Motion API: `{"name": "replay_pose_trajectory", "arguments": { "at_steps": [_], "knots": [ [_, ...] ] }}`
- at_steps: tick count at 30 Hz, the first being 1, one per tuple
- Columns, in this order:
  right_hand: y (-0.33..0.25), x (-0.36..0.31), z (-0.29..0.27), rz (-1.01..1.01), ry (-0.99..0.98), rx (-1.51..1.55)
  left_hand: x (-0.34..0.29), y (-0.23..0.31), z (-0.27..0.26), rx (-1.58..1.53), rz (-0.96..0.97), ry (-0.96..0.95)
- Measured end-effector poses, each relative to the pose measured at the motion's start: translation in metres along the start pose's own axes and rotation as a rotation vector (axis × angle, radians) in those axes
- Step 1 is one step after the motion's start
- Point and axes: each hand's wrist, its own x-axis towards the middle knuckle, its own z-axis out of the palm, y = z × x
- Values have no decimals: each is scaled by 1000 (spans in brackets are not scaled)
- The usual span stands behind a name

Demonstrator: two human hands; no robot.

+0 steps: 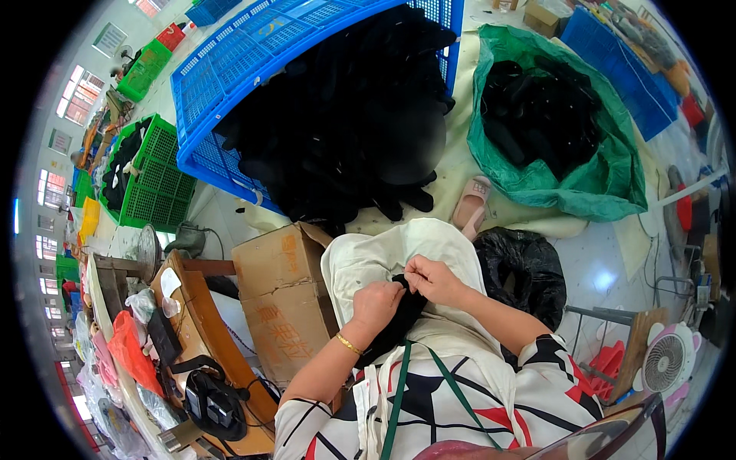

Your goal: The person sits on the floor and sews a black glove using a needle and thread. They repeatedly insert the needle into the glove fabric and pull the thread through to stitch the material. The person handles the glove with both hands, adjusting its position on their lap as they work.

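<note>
A black, sock-like fabric piece (409, 307) lies over my lap, on a cream cloth (452, 238) spread across my knees. My left hand (376, 305), below a gold bracelet, is closed on the piece's upper left edge. Close beside it, my right hand (433, 279) pinches the same edge between thumb and fingers. What lies between the fingertips is too small to tell. Ahead of me, a tipped blue plastic crate (230, 57) spills a heap of similar black pieces (337, 115).
A green woven sack (563, 199) at the far right holds more black pieces. A cardboard box (280, 299) stands beside my left knee, a cluttered wooden table (222, 345) farther left. Right of me are a black plastic bag (529, 268), a pink shoe (471, 203) and a fan (667, 364).
</note>
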Motion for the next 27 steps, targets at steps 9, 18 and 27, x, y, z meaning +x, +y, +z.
{"name": "replay_pose_trajectory", "arguments": {
  "at_steps": [9,18,27],
  "knots": [
    [-43,8,-33,-138,167,309,0,1,6,34,110,32],
    [-45,-8,-26,-188,150,-873,-1,-7,8,-142,-82,-28],
    [-34,-46,40,154,-603,-1080,-5,-16,14,-255,-157,-67]
  ]
}}
